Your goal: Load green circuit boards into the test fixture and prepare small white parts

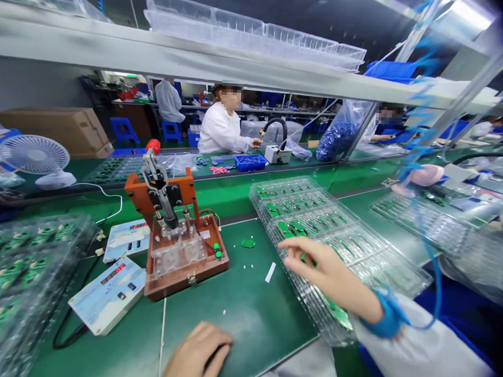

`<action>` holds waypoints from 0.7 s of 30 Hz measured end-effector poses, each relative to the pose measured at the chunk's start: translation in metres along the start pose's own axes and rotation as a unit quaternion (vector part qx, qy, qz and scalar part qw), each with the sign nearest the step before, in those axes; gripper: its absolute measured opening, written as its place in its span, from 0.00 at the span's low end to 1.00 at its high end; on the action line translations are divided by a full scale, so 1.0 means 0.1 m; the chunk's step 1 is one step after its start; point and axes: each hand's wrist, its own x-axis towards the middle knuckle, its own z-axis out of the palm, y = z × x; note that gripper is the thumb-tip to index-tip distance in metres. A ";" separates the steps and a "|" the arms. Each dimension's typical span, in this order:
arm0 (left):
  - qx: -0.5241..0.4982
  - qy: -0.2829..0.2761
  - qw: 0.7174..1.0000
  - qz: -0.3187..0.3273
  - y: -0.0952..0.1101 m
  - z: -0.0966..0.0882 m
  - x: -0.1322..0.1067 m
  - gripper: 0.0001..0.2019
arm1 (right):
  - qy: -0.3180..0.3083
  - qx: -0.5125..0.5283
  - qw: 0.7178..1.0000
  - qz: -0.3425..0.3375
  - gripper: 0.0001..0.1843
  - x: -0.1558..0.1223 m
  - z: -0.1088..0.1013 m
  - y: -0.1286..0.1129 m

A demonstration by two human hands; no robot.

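Our right hand (331,277) hovers open, pinching nothing, over the clear trays of green circuit boards (312,225) at right, while our left hand (196,357) lies curled on the near bench mat (253,318).

Left hand (196,355) cut off by bottom edge; dark item (217,356) under fingers mostly hidden.

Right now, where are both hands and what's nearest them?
Right hand open above stacked clear trays of green circuit boards. Left hand on green mat. Loose green board and orange press fixture on mat.
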 end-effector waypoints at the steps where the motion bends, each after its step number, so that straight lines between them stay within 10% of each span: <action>1: 0.007 -0.020 1.000 -0.016 0.04 0.03 0.15 0.08 | -0.005 0.043 0.999 0.003 0.14 -0.13 0.15 -0.10; 10: 0.143 -0.036 0.989 -0.019 0.13 0.56 1.37 0.05 | 0.236 0.324 0.907 0.130 0.23 -0.52 1.36 0.42; 21: 0.187 0.067 0.980 -0.017 -0.12 0.72 1.42 0.08 | 0.225 0.335 0.899 0.172 0.31 -0.39 1.52 1.01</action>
